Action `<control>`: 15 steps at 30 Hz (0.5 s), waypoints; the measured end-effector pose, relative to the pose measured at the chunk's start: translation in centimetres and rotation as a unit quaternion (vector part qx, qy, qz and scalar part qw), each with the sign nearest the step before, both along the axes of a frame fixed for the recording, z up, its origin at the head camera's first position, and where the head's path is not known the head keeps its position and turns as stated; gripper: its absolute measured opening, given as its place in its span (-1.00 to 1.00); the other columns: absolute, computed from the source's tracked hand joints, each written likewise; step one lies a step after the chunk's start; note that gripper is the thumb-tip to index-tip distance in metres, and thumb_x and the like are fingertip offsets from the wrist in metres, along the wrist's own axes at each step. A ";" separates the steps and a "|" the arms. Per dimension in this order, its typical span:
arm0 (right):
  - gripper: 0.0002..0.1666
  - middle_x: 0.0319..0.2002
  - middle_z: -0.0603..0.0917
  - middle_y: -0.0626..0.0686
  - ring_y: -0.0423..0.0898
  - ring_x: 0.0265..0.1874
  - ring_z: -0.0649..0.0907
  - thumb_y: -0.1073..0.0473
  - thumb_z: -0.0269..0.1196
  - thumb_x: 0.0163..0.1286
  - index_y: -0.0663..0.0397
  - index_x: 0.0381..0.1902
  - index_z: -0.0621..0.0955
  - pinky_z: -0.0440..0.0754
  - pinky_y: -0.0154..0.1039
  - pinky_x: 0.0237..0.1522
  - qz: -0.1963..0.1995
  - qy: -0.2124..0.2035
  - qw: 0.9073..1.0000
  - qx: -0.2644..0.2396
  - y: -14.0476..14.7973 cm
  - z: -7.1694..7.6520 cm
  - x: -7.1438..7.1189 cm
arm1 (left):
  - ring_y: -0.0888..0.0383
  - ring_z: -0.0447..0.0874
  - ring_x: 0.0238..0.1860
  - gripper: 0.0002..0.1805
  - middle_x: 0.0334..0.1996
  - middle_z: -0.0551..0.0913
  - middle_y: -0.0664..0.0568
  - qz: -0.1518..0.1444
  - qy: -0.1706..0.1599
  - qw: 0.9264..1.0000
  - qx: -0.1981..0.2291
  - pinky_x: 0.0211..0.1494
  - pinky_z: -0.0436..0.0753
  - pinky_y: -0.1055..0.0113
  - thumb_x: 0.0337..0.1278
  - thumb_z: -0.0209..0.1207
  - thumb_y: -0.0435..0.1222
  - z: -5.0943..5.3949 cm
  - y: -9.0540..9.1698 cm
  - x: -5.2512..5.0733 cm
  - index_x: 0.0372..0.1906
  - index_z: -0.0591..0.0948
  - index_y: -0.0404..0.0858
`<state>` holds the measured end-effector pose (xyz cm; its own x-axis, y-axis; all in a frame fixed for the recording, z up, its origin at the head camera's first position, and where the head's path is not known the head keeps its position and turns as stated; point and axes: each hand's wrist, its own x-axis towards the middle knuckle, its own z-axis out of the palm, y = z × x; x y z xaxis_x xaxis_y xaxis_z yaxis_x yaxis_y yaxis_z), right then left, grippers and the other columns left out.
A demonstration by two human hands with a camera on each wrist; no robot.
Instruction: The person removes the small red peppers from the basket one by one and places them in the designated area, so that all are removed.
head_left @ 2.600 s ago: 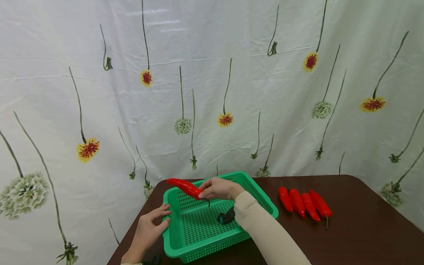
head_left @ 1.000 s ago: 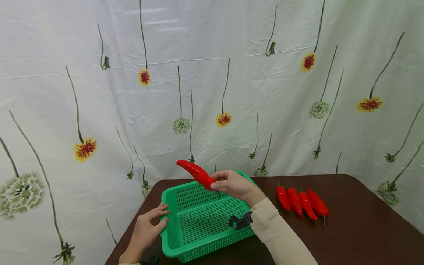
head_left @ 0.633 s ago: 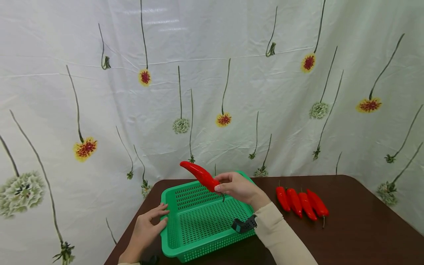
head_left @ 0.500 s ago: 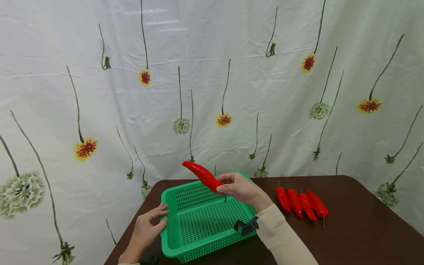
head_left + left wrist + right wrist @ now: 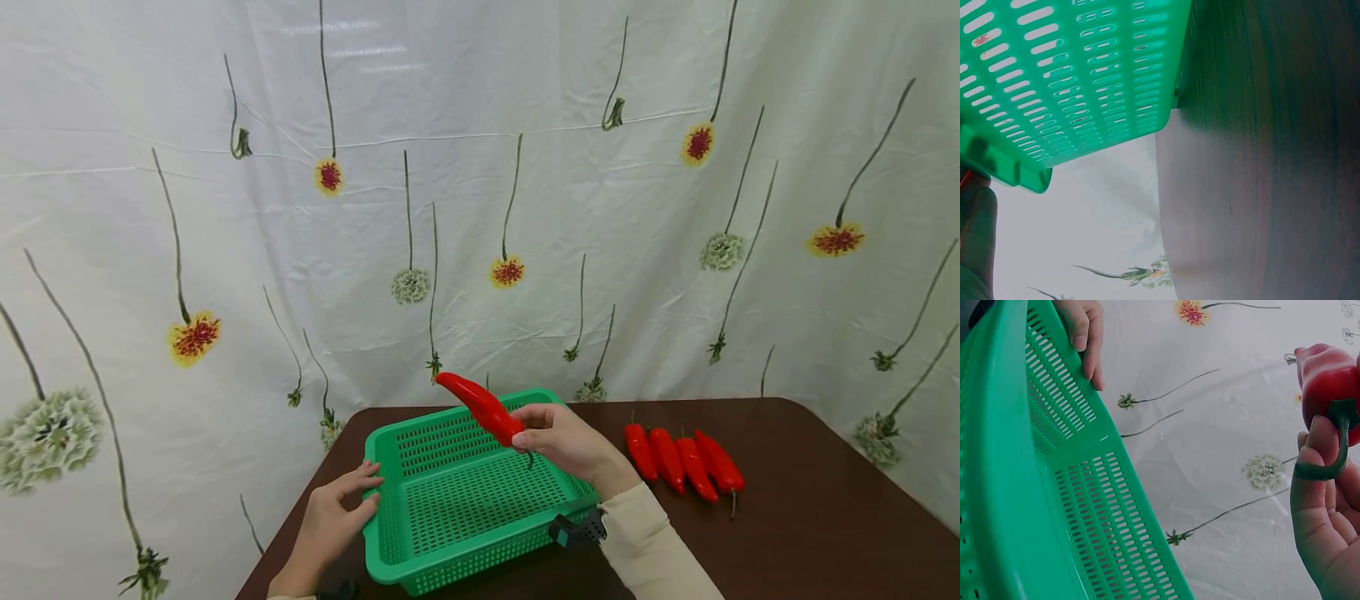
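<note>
My right hand (image 5: 573, 442) pinches a long red chili pepper (image 5: 480, 407) near its stem end and holds it above the green plastic basket (image 5: 390, 554). The pepper's tip points up and to the left. In the right wrist view its curved green stem (image 5: 1342, 447) hangs over the fingers of that hand. My left hand (image 5: 337, 517) rests against the basket's left rim with loosely extended fingers, which also show in the right wrist view. The basket's perforated floor is visible in the head view, with nothing lying on the part I see.
Several red chili peppers (image 5: 678, 462) lie side by side on the dark brown table (image 5: 817, 500), right of the basket. Behind the table hangs a white curtain (image 5: 465, 183) printed with flowers. A black band (image 5: 577, 529) with a small device sits on my right wrist.
My right hand first rose with the pepper from low over the basket, then shifted to the right and slightly down. The left hand, basket and the peppers on the table stay put.
</note>
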<state>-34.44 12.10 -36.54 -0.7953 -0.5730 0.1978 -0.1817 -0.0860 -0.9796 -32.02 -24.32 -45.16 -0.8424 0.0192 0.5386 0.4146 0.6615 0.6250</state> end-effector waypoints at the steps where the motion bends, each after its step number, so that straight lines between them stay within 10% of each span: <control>1: -0.55 0.05 0.61 -0.02 -0.03 -0.03 0.57 0.19 0.30 0.41 0.33 0.15 0.53 0.58 -0.20 0.03 -0.003 -0.001 1.000 -0.002 0.2 -0.1 0.0 | 0.00 0.60 0.27 -0.74 0.13 0.72 0.01 0.000 0.000 1.000 -0.001 0.23 0.62 -0.10 0.11 0.34 -0.45 0.0 0.0 0.0 -0.09 0.80 -0.19; 15: -0.47 0.12 0.54 0.05 -0.01 0.00 0.58 0.21 0.27 0.43 0.41 0.22 0.43 0.62 -0.26 0.10 -0.034 -0.012 0.999 -0.026 2.7 -1.1 0.2 | -0.07 0.56 0.30 -0.75 0.16 0.70 -0.01 -0.007 -0.011 1.000 0.011 0.25 0.60 -0.11 0.16 0.31 -0.44 0.1 0.0 0.0 -0.08 0.79 -0.17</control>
<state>-34.27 14.75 -37.60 -0.8369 -0.5070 0.2061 -0.1645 -0.1261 -0.9783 -31.99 -24.28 -45.04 -0.8536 0.0191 0.5206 0.4095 0.6424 0.6478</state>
